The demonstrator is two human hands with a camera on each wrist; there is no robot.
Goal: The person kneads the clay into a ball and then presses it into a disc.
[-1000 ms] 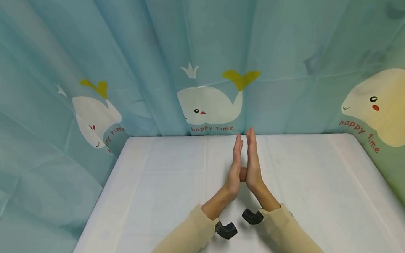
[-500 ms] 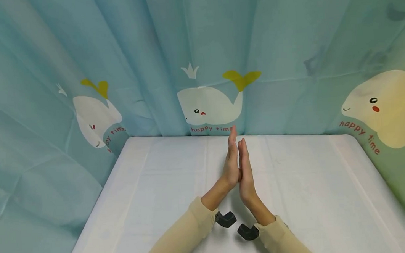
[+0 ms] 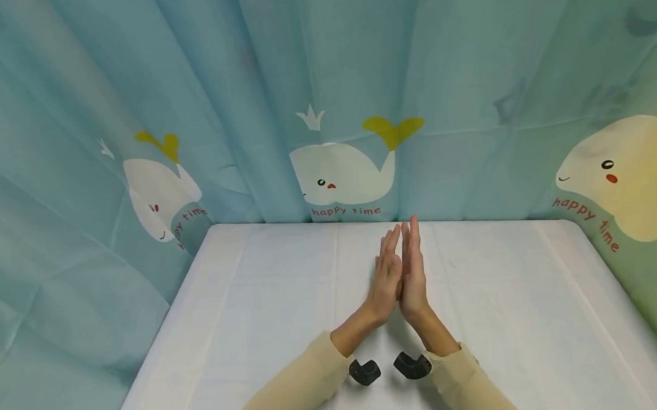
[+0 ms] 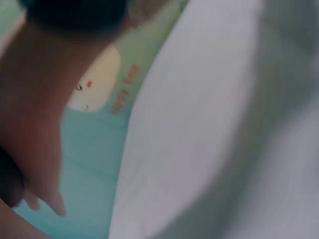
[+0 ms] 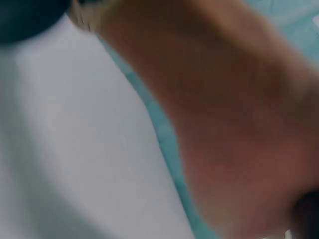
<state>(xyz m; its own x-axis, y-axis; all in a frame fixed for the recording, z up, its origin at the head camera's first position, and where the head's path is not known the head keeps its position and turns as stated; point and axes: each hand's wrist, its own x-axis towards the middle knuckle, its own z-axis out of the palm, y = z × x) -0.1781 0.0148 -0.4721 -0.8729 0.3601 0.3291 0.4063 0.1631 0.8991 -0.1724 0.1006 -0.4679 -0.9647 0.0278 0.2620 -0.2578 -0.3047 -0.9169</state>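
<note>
The left hand [image 3: 386,285] and the right hand [image 3: 413,281] are brought together palm to palm, with the fingers of both kept straight rather than curled, and pointed toward about twelve o'clock in the head view. A dark, rounded lump [image 4: 9,179] is held between the palms; its far part is cut off at the edge of the left wrist view, and in the head view it is largely hidden by the hands, so its full shape cannot be told.

From the hands, the left sleeve [image 3: 301,386] is stretched toward eight o'clock and the right sleeve [image 3: 472,386] toward five, both cream. A black wrist camera is carried at each cuff: the left camera [image 3: 365,372] at seven o'clock from the hands, the right camera [image 3: 412,366] at six.

Below, a white table [image 3: 278,307] is spread, and soft shadows are cast on it. Beyond its edge a blue-green curtain [image 3: 466,68] is hung, printed with white whales: one whale [image 3: 343,173] at eleven o'clock, others at ten and between two and three, each captioned "happy time" in red.
</note>
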